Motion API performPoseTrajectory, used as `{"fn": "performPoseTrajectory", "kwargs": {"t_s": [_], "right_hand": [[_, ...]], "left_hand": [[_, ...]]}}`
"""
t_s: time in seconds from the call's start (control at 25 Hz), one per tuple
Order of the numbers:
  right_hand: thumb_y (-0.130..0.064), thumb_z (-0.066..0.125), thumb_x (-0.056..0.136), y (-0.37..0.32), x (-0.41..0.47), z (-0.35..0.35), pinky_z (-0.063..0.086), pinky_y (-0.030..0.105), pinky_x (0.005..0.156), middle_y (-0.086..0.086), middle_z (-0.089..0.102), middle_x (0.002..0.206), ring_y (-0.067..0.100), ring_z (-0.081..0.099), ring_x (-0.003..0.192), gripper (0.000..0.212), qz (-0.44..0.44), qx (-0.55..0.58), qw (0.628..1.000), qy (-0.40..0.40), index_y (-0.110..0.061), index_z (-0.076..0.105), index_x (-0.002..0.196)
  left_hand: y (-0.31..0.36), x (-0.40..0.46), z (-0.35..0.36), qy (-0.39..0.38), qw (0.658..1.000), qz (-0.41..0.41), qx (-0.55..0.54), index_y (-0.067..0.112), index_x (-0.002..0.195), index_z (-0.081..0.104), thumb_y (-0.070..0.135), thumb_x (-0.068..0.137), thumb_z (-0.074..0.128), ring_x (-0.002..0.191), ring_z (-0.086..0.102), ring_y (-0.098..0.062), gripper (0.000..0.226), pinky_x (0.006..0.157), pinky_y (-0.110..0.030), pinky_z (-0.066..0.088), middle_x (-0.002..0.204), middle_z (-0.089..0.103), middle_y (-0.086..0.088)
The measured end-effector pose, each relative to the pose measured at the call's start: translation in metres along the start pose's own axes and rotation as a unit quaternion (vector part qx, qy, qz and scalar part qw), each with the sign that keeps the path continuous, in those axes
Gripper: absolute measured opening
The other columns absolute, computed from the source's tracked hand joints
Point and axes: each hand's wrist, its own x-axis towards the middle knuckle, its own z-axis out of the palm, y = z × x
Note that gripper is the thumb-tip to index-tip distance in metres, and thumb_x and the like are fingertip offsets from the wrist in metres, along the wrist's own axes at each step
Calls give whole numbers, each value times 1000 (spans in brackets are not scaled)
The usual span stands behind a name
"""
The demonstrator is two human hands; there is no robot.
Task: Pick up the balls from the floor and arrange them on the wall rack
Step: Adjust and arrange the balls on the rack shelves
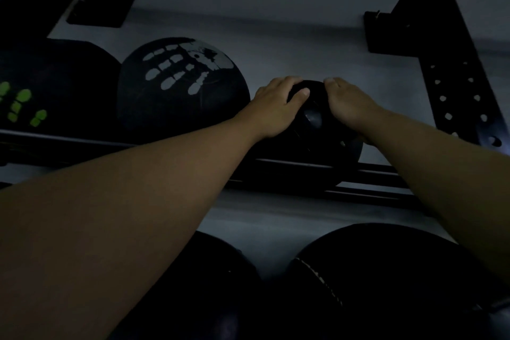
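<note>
A: Dim room, pale wall (276, 36) behind, black wall rack (303, 167) with its rail crossing mid-frame.

B: Upright bracket (458, 96) with rows of holes at upper right, another mount (102, 5) at upper left.

A: Already on the rail at left: ball with green handprint (41, 91), then ball with white handprint (179, 85) just beside it.

B: And the one in hand?

A: Small black ball (311, 130) at centre frame, seemingly resting on the rail, close beside the white-printed one; touching or not, too dark to tell. Left hand (276, 105) on its upper left side, right hand (350, 105) on its upper right.

B: Fingers?

A: Curled over the top, spread a little, pressed onto the ball from both sides. Not clasped to each other.

B: Best way to finish, probably: settle it low between rail and wall, feel for no rolling, then ease both hands off together.

A: Worth nudging it snug against its neighbour first, so no gap for it to roll into.

B: Two more large dark balls (386, 284) along the bottom of the frame, seemingly on a lower tier.
</note>
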Motion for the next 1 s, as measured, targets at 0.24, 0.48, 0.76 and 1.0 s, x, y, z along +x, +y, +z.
{"fn": "performPoseTrajectory", "kwargs": {"t_s": [0.24,0.48,0.76,1.0], "right_hand": [[-51,33,105,-43,-7,12,36,54,120,14,52,155,40,49,141,53,-29,-49,998,-11,-28,58,146],[-48,36,104,-124,-13,48,37,57,118,10,56,149,36,53,136,47,-59,-20,998,19,-25,60,138],[-60,39,104,-203,-17,103,34,44,123,17,33,164,40,38,148,59,-65,11,998,-4,-34,41,158],[-63,44,103,-194,-26,113,25,45,129,14,29,167,38,32,153,65,-52,3,999,-17,-38,33,162]], "left_hand": [[-5,-13,-43,-44,993,49,103,23,159,39,39,107,47,144,45,-27,55,120,-45,36,157,49,-9],[-43,-40,-126,24,974,85,209,19,153,48,33,103,52,140,48,-28,52,115,-35,31,152,55,-8],[-125,-63,-229,58,993,-21,105,25,156,42,46,103,52,149,38,-26,57,121,-36,31,164,39,-4],[-142,-74,-202,28,998,-28,40,25,164,28,46,106,46,156,25,-30,64,129,-45,21,170,28,-6]]}}
